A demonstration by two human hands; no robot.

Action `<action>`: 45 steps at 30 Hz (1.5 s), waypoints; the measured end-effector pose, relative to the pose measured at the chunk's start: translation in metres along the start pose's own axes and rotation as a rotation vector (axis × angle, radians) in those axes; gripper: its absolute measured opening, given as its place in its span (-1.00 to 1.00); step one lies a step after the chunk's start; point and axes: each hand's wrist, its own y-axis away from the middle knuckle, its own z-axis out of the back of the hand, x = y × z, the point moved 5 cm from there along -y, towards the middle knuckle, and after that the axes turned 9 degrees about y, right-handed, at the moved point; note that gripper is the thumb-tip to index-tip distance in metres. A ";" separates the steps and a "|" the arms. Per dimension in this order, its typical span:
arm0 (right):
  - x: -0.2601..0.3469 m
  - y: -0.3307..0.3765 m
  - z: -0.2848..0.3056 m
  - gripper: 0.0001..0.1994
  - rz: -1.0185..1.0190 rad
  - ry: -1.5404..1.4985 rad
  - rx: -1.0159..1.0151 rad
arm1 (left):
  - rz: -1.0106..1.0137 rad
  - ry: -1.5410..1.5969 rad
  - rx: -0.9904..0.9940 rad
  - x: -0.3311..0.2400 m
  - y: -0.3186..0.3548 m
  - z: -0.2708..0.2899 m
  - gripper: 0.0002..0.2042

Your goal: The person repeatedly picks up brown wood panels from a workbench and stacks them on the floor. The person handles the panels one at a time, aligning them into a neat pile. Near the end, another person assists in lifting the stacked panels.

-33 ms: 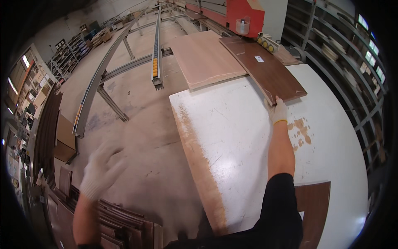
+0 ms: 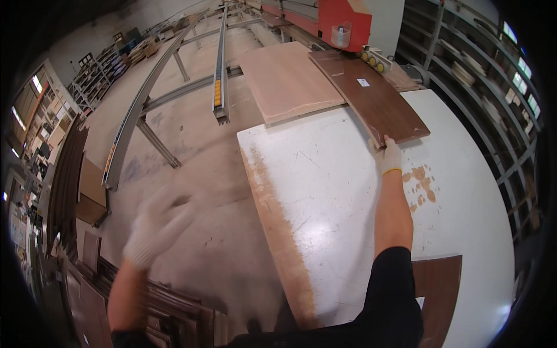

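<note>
My right hand [image 2: 387,155], in a white glove, grips the near corner of a long dark brown wooden panel [image 2: 371,95] with a white label. That panel reaches from the white worktable [image 2: 331,203] toward a red machine [image 2: 343,23], lying against a wider light pinkish-brown board [image 2: 290,81]. Over the floor at the left hovers my gloved left hand [image 2: 159,227], smeared by motion. Its thumb and fingers look apart, and nothing shows in it.
Another brown panel [image 2: 438,296] lies on the table near my right elbow. Stacked dark panels [image 2: 174,307] stand at the lower left. Roller rails [image 2: 219,87] run away over the floor. Metal shelving [image 2: 464,75] lines the right side, and a cardboard box [image 2: 91,194] sits at the left.
My left hand has swung a little to the right, its forearm with it. My right hand keeps its grip, and the panel shows no clear movement.
</note>
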 end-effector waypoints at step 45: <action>-0.076 0.654 -0.255 -0.63 -0.411 0.039 1.128 | 0.493 0.499 -1.359 0.217 0.735 0.249 -0.56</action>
